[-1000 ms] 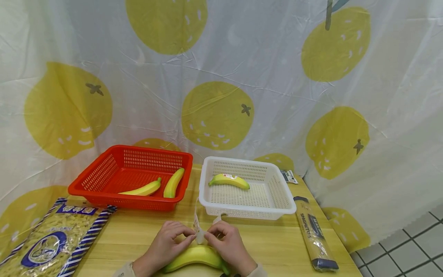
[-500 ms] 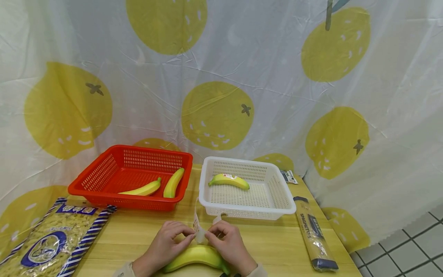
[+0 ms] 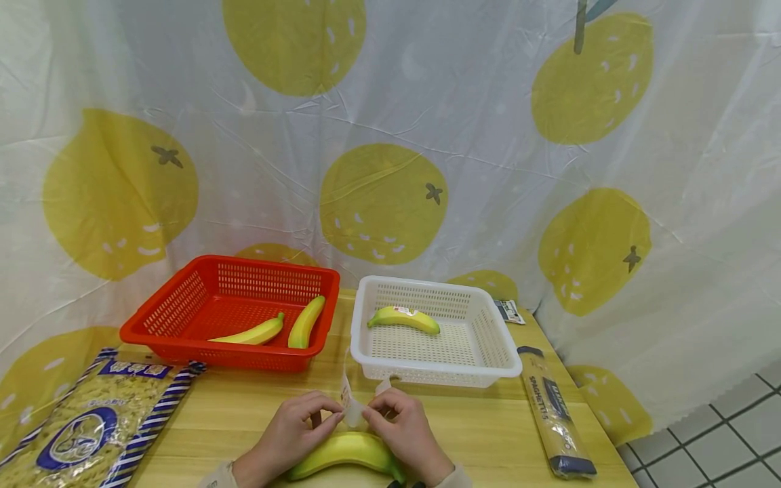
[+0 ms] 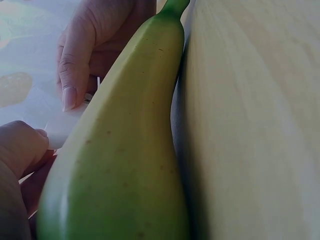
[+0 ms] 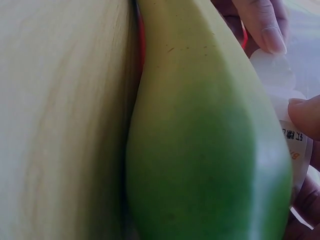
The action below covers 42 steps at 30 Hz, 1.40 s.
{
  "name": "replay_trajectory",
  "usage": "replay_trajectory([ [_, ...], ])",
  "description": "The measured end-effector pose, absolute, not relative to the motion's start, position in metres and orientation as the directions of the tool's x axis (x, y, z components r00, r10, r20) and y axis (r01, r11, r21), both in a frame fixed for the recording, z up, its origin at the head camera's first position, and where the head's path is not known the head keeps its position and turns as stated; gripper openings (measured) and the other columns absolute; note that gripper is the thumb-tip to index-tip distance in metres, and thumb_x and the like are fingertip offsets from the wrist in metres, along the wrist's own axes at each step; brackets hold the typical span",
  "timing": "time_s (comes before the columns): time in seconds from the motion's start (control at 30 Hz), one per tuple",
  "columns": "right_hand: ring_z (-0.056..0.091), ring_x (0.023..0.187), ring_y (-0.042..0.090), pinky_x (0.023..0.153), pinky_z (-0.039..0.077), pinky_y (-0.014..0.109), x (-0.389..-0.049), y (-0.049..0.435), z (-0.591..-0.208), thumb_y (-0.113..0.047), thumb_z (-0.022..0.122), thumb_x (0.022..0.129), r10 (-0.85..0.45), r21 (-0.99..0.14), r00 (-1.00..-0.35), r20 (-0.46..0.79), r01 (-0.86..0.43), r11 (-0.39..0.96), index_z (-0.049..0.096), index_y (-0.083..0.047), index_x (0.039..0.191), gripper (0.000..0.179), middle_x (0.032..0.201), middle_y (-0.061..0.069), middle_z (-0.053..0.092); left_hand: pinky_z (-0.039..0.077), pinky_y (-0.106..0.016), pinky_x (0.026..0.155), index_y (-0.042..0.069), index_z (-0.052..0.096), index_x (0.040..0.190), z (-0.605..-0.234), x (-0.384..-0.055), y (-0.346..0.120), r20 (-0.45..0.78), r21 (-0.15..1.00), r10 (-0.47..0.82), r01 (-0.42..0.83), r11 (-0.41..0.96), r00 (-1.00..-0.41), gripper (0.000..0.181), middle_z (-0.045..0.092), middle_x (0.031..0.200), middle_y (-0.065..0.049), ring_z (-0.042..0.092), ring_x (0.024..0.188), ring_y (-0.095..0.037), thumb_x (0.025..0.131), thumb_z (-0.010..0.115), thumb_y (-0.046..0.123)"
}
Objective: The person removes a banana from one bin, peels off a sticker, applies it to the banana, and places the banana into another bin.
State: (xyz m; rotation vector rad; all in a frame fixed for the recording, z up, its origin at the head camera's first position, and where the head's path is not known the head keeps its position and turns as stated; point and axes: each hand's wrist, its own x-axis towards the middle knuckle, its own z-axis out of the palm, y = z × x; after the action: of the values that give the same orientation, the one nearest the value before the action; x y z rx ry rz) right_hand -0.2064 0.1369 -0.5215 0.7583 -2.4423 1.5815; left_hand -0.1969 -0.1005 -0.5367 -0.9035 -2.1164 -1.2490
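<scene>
A strip of sticker labels (image 3: 352, 413) on pale backing stands bent between both hands, its far ends curling up toward the white basket. My left hand (image 3: 289, 432) pinches its left part between thumb and index finger. On the other side, my right hand (image 3: 407, 428) pinches the strip with thumb and bent fingers. Printed characters show on a label (image 5: 292, 132) beside the right thumb in the right wrist view. Just below the hands a yellow-green banana (image 3: 348, 453) lies on the table, its right end partly behind the right hand.
At the back left, a red basket (image 3: 228, 352) holds two bananas. A white basket (image 3: 427, 373) beside it holds one banana (image 3: 403, 318) bearing a label. A pasta bag (image 3: 91, 420) lies left, a spaghetti pack (image 3: 555, 413) right. Behind hangs a lemon-print curtain (image 3: 476, 224).
My left index finger and thumb have shifted slightly, with a small gap opening behind their tips. The right hand, strip and banana stay practically where they were.
</scene>
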Motion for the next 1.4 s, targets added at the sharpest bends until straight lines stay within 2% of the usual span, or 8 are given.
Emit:
replay_trajectory([
  [0.33, 0.063, 0.071, 0.001, 0.067, 0.057, 0.025, -0.2064, 0.1383, -0.5207, -0.026, 0.075, 0.096, -0.337, -0.813, -0.863, 0.376, -0.482, 0.328, 0.075, -0.019, 0.091, 0.008, 0.088, -0.004, 0.07, 0.034, -0.006, 0.05, 0.024, 0.075, 0.096, -0.5367, -0.1963, -0.1002, 0.713, 0.538, 0.267, 0.749, 0.386, -0.649, 0.024, 0.067, 0.088, 0.02, 0.039, 0.057, 0.01, 0.084, 0.084, 0.005],
  [0.87, 0.063, 0.071, 0.002, 0.066, 0.056, 0.023, -0.2075, 0.1385, -0.522, -0.024, 0.075, 0.096, -0.298, -0.821, -0.876, 0.379, -0.467, 0.329, 0.076, -0.018, 0.09, 0.008, 0.086, 0.001, 0.07, 0.035, -0.006, 0.051, 0.024, 0.074, 0.095, -0.539, -0.1969, -0.1011, 0.716, 0.544, 0.259, 0.751, 0.374, -0.648, 0.023, 0.068, 0.09, 0.018, 0.041, 0.058, 0.01, 0.086, 0.083, 0.005],
  [1.1, 0.06, 0.07, 0.001, 0.065, 0.053, 0.021, -0.2074, 0.1397, -0.5211, -0.023, 0.077, 0.094, -0.267, -0.839, -0.897, 0.351, -0.428, 0.336, 0.075, -0.017, 0.089, 0.008, 0.085, -0.001, 0.07, 0.036, -0.007, 0.051, 0.023, 0.075, 0.095, -0.5383, -0.1967, -0.1009, 0.705, 0.554, 0.26, 0.741, 0.379, -0.66, 0.021, 0.068, 0.09, 0.018, 0.041, 0.058, 0.009, 0.086, 0.083, 0.006],
  [1.4, 0.059, 0.068, 0.001, 0.063, 0.052, 0.02, -0.21, 0.1411, -0.5246, -0.022, 0.078, 0.093, -0.229, -0.837, -0.906, 0.355, -0.417, 0.355, 0.075, -0.016, 0.086, 0.009, 0.082, -0.001, 0.071, 0.035, -0.006, 0.051, 0.023, 0.075, 0.095, -0.5382, -0.1967, -0.1011, 0.717, 0.546, 0.261, 0.754, 0.365, -0.646, 0.021, 0.069, 0.091, 0.017, 0.041, 0.058, 0.009, 0.086, 0.083, 0.006],
])
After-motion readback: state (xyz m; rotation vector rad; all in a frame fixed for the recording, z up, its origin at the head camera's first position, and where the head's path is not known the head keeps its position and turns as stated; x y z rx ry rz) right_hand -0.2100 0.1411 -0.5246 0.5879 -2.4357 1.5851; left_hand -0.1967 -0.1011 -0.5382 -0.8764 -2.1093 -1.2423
